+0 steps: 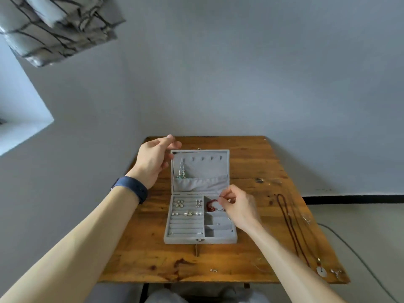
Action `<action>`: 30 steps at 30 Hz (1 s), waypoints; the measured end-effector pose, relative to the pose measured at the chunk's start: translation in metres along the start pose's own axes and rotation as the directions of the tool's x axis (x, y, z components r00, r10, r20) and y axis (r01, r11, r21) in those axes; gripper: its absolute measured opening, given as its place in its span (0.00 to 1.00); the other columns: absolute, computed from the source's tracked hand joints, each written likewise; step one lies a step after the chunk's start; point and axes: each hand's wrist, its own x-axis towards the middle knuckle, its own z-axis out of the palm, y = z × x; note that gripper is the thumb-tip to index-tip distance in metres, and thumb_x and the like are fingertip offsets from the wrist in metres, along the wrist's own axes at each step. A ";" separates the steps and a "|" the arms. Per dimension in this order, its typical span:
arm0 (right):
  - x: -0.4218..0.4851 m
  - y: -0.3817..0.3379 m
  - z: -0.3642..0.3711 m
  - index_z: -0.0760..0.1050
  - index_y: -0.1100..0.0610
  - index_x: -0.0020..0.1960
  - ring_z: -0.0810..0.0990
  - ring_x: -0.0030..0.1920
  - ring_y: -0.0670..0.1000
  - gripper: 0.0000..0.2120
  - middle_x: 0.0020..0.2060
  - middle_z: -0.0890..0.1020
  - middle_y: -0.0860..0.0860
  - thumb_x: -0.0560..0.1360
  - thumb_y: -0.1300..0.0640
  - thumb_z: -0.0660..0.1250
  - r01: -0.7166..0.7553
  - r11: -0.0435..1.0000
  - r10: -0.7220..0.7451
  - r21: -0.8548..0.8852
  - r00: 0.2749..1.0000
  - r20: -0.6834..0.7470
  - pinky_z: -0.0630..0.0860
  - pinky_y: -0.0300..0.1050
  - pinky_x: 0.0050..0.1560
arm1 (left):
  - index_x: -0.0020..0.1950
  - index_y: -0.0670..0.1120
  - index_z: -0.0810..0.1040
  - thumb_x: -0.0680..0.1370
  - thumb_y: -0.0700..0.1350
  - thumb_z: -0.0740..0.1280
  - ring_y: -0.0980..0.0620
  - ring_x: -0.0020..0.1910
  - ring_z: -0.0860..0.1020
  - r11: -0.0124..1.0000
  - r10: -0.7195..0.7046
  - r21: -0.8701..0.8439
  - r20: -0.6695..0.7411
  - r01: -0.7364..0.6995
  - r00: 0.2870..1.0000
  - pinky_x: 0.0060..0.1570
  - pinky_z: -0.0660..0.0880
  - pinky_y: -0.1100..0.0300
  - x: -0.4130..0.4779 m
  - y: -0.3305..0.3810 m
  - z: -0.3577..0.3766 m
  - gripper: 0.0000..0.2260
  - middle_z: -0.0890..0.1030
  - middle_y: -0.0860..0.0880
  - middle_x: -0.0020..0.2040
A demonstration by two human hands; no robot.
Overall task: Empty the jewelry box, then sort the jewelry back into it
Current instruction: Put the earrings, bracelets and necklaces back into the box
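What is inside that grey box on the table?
In the ring rolls sit pearl earrings, a red bracelet in the far right compartment, a necklace hangs in the lid. The right hand, pinching the bracelet, covers part of the right compartments.

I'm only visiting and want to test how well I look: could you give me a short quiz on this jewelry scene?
1. True or false: the jewelry box is closed.
2. What lies in the box's far right compartment? A) red bracelet B) key C) coins
3. Fill in: the cord necklace with the white disc lies on the table, to the box's ____.
Key: 1 false; 2 A; 3 right.
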 end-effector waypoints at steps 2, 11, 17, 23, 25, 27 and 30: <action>0.032 -0.011 0.009 0.77 0.48 0.48 0.79 0.40 0.41 0.03 0.40 0.80 0.40 0.77 0.53 0.71 0.069 0.996 -0.070 -0.059 0.997 -0.014 0.69 0.25 0.33 | 0.48 0.45 0.83 0.81 0.50 0.66 0.55 0.30 0.72 0.999 0.044 -0.004 -0.007 -0.044 0.999 0.31 0.67 0.61 0.008 0.015 -0.005 0.11 0.86 0.51 0.48; 0.114 -0.030 0.050 0.77 0.49 0.48 0.80 0.44 0.40 0.03 0.42 0.82 0.41 0.80 0.52 0.66 0.240 0.943 -0.235 -0.231 0.971 0.050 0.79 0.41 0.48 | 0.48 0.48 0.81 0.82 0.50 0.65 0.59 0.28 0.75 0.969 0.191 0.160 -0.011 -0.186 0.982 0.31 0.71 0.66 0.039 0.042 -0.005 0.09 0.86 0.54 0.46; 0.124 -0.022 0.063 0.79 0.45 0.47 0.80 0.45 0.46 0.05 0.45 0.80 0.41 0.77 0.48 0.65 0.213 0.904 -0.186 -0.371 0.977 0.109 0.79 0.45 0.46 | 0.51 0.45 0.81 0.82 0.49 0.66 0.60 0.28 0.76 0.958 0.203 0.202 0.029 -0.204 0.979 0.28 0.70 0.70 0.048 0.022 0.008 0.09 0.86 0.52 0.46; 0.125 -0.016 0.069 0.68 0.56 0.27 0.76 0.34 0.52 0.15 0.27 0.73 0.48 0.73 0.56 0.57 0.272 0.863 -0.193 -0.426 0.956 0.220 0.76 0.51 0.33 | 0.51 0.46 0.81 0.82 0.53 0.66 0.58 0.30 0.77 0.949 0.181 0.248 0.086 -0.197 0.980 0.34 0.71 0.68 0.053 0.005 0.020 0.11 0.86 0.54 0.45; 0.125 -0.015 0.067 0.63 0.55 0.26 0.70 0.28 0.52 0.16 0.24 0.66 0.48 0.72 0.57 0.55 0.291 0.866 -0.212 -0.407 0.950 0.229 0.71 0.49 0.29 | 0.50 0.47 0.82 0.81 0.53 0.66 0.59 0.30 0.78 0.939 0.161 0.285 0.123 -0.190 0.979 0.35 0.71 0.66 0.055 0.002 0.021 0.11 0.86 0.54 0.47; 0.124 -0.015 0.063 0.73 0.54 0.31 0.73 0.30 0.50 0.15 0.27 0.74 0.46 0.75 0.57 0.57 0.271 0.893 -0.224 -0.359 0.960 0.168 0.76 0.46 0.34 | 0.51 0.47 0.83 0.81 0.53 0.66 0.61 0.30 0.79 0.932 0.143 0.312 0.150 -0.184 0.978 0.34 0.71 0.69 0.057 0.000 0.020 0.11 0.85 0.55 0.48; 0.116 -0.031 0.047 0.83 0.50 0.50 0.81 0.45 0.41 0.07 0.45 0.84 0.42 0.78 0.56 0.67 0.186 0.982 -0.187 -0.021 0.982 -0.025 0.75 0.32 0.48 | 0.52 0.46 0.84 0.80 0.53 0.68 0.61 0.31 0.79 0.928 0.126 0.330 0.168 -0.176 0.978 0.30 0.71 0.73 0.060 -0.006 0.017 0.11 0.85 0.54 0.48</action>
